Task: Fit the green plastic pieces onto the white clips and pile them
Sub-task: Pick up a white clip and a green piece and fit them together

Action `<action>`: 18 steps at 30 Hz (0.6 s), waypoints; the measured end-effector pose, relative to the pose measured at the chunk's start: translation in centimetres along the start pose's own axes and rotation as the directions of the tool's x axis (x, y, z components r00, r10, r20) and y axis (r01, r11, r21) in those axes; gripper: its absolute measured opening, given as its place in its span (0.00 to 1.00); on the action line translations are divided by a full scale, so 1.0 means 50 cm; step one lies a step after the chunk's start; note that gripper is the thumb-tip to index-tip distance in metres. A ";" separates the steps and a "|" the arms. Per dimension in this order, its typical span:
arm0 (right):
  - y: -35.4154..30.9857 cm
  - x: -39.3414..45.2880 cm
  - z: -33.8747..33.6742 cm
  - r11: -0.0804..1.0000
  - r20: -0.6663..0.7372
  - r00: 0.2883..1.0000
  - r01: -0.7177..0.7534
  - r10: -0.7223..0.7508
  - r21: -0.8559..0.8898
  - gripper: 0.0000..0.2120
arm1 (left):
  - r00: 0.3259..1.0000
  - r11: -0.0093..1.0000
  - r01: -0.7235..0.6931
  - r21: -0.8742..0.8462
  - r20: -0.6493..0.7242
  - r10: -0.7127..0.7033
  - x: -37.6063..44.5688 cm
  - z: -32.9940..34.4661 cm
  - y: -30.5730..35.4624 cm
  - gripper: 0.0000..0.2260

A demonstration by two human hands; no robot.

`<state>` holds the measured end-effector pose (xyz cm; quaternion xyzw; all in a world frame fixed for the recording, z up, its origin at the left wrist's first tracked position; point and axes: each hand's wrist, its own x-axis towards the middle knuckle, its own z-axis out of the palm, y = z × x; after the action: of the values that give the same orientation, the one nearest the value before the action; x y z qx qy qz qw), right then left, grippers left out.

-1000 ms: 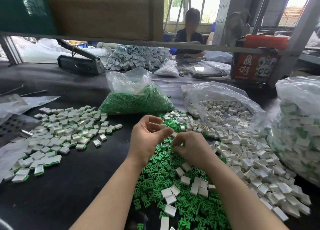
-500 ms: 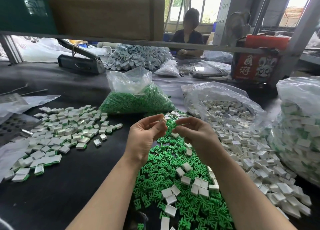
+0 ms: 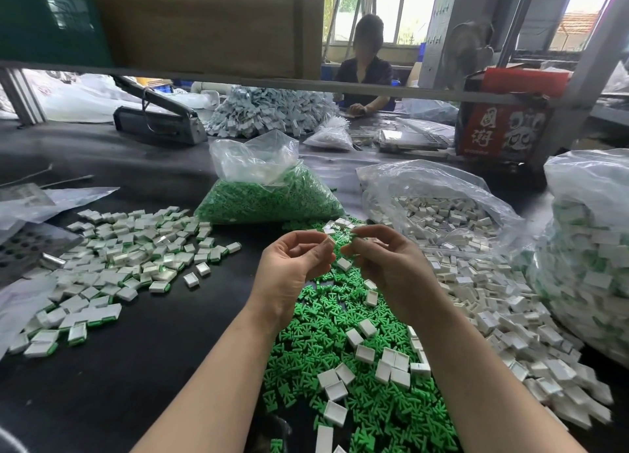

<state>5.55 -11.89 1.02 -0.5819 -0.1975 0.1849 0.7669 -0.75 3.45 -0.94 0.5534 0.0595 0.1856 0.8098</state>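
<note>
at centre frame, the left hand [image 3: 292, 265] pinches a white clip [image 3: 330, 239] while the right hand [image 3: 384, 265] pinches a green piece [image 3: 348, 249], not yet joined. finished clips [image 3: 112, 265] spread at left; loose green pieces [image 3: 340, 350] and white clips [image 3: 503, 316] remain plentiful.

White clip [image 3: 331, 239] and green piece [image 3: 354, 237] held apart above pile.

The table [image 3: 102, 367] is black. Bright green pieces [image 3: 340, 316] lie at 6 o'clock, mixed with plain white clips [image 3: 503, 309] toward 3 o'clock. A red box [image 3: 503, 129] with white writing sits at 2 o'clock.
</note>
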 end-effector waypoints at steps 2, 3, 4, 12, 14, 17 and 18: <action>0.000 0.001 0.000 0.999 0.003 1.000 -0.011 0.011 0.046 0.08 | 1.000 1.000 0.002 0.002 0.008 -0.002 -0.001 0.001 0.001 0.11; 0.001 0.002 0.000 0.998 0.000 1.000 -0.015 0.015 0.062 0.10 | 1.000 1.000 0.003 0.001 0.011 -0.003 -0.002 0.001 0.000 0.11; 0.002 0.003 0.000 0.997 -0.007 1.000 -0.017 0.018 0.075 0.11 | 1.000 1.000 0.006 -0.003 0.014 -0.006 -0.002 0.002 0.000 0.11; 0.018 0.006 0.006 0.995 -0.101 0.992 0.080 -0.075 0.053 0.07 | 1.000 1.000 0.026 -0.003 0.001 -0.026 -0.001 0.009 -0.010 0.17; 0.019 0.004 0.013 0.990 -0.126 0.982 0.140 -0.143 -0.032 0.07 | 1.000 0.999 0.030 0.010 0.004 -0.030 -0.002 0.012 -0.013 0.19; 0.022 0.003 0.022 0.981 -0.180 0.965 0.183 -0.192 -0.065 0.06 | 0.999 0.999 0.030 0.033 0.018 -0.030 -0.003 0.014 -0.016 0.19; 0.023 0.002 0.023 0.980 -0.196 0.961 0.187 -0.196 -0.061 0.06 | 0.999 0.999 0.028 0.038 0.019 -0.029 -0.002 0.014 -0.016 0.19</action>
<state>4.98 -10.59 0.22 -0.5919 -0.1781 0.0459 0.7847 -0.45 2.52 -1.43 0.5697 0.0631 0.1675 0.8022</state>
